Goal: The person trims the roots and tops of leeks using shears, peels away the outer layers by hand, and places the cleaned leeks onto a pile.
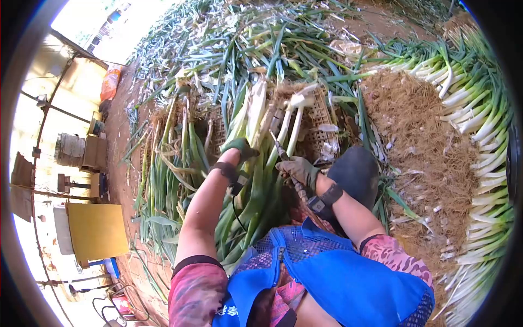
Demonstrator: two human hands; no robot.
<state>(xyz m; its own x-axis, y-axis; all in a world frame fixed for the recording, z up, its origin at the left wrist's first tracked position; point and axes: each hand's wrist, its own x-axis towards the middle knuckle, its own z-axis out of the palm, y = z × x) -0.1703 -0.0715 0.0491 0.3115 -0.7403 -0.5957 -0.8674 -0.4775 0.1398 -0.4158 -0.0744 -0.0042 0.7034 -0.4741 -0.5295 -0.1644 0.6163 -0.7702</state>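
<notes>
My left hand (239,148), in a green glove, is closed around several large green onions (254,109). Their white ends point away from me and their leaves run back toward my lap. My right hand (300,171), in a greyish glove, grips a thin rod-like tool (280,147). Its narrow tip points up and left, close beside the onion stalks, and its lower end runs back toward my body. Just beyond both hands, more stalks rest against a brown plastic crate (321,122), which is partly covered by them.
Unpeeled onions (185,141) with dry roots lie to the left. A heap of leaves (245,49) spreads ahead. On the right, cleaned white onions (479,163) form a curved row around a pile of cut roots (419,152). A yellow panel (98,231) stands far left.
</notes>
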